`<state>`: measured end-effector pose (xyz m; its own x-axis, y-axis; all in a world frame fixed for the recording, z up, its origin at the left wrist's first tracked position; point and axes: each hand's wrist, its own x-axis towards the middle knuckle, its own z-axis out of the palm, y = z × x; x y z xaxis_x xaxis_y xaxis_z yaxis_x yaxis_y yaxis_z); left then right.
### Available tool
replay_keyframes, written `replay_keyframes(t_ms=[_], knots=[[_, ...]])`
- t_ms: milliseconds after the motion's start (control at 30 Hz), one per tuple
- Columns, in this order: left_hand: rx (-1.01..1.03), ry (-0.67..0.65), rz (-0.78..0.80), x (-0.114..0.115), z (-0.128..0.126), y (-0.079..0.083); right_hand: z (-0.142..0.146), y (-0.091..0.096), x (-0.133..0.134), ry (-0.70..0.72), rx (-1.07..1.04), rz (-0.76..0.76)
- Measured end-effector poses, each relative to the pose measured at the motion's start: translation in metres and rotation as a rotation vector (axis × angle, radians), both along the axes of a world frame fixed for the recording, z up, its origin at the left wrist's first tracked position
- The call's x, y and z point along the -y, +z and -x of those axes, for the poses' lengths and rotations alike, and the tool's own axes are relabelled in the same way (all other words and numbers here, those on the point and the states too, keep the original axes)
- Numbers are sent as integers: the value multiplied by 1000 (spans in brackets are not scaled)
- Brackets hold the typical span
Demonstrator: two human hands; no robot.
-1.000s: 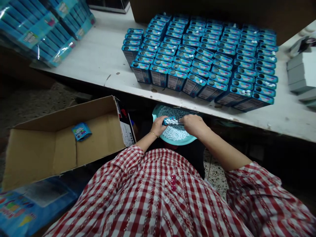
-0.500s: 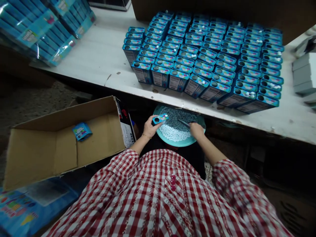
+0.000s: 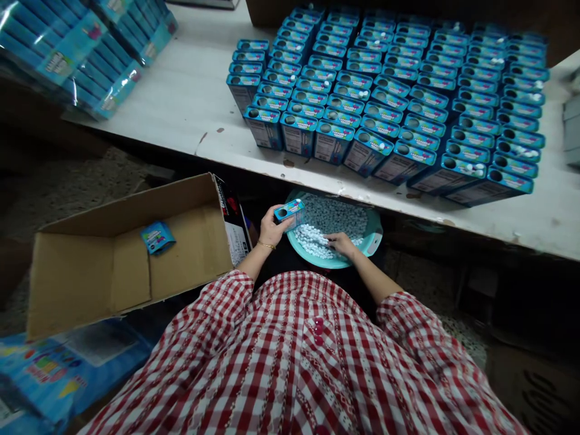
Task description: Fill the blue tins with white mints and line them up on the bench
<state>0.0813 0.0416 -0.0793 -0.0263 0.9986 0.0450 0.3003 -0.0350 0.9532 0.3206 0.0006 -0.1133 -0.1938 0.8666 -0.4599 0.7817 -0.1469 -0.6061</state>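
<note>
In my left hand (image 3: 270,228) is a small blue candy box (image 3: 290,209), gripped by its sides, its top with a round dark hole facing up. It is at the left rim of a turquoise basin (image 3: 335,263) full of small white candies (image 3: 338,212). My right hand (image 3: 343,244) is low over the basin's near side, fingers closed on the handle of a scoop. White candies are heaped in front of its fingers and hide most of the scoop.
Rows of upright blue candy boxes (image 3: 380,115) stand on the white table (image 3: 199,90). Wrapped packs of boxes (image 3: 67,54) lie at its left end. An open cardboard box (image 3: 122,260) holds a crumpled blue carton (image 3: 157,237). A blue printed bag (image 3: 58,368) lies below it.
My right hand has moved left and nearer to me, and candies are now heaped at its fingers. The box in my left hand has shifted slightly left. The view has turned a little.
</note>
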Motion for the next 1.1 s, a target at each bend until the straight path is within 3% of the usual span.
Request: replay_keyframes(t_ms=[133, 233, 300, 467, 567, 667, 800, 933, 1033, 1100], knots=[[-19, -4, -35, -2, -3, 4, -24, 25, 3, -82, -118, 56], [-71, -46, -57, -1, -14, 5, -42, 59, 1, -170, -269, 67], [-118, -109, -72, 1, -24, 3, -47, 85, -4, -129, -255, 20], [-199, -246, -115, 7, -43, -4, -25, 146, -21, 172, 208, -164], [-254, -272, -142, 8, -48, -5, -3, 173, -26, 313, 506, -120], [-315, -287, -155, 8, -49, -6, 18, 190, -27, 407, 659, -103], [-305, -284, -165, 8, -46, -9, 31, 204, -26, 455, 706, -125], [-258, -260, -177, 9, -41, -12, 13, 203, -19, 420, 688, -169], [-243, -237, -176, 12, -35, -10, -20, 183, -13, 322, 645, -193], [-232, -227, -178, 13, -32, -8, -40, 158, -9, 248, 616, -189]])
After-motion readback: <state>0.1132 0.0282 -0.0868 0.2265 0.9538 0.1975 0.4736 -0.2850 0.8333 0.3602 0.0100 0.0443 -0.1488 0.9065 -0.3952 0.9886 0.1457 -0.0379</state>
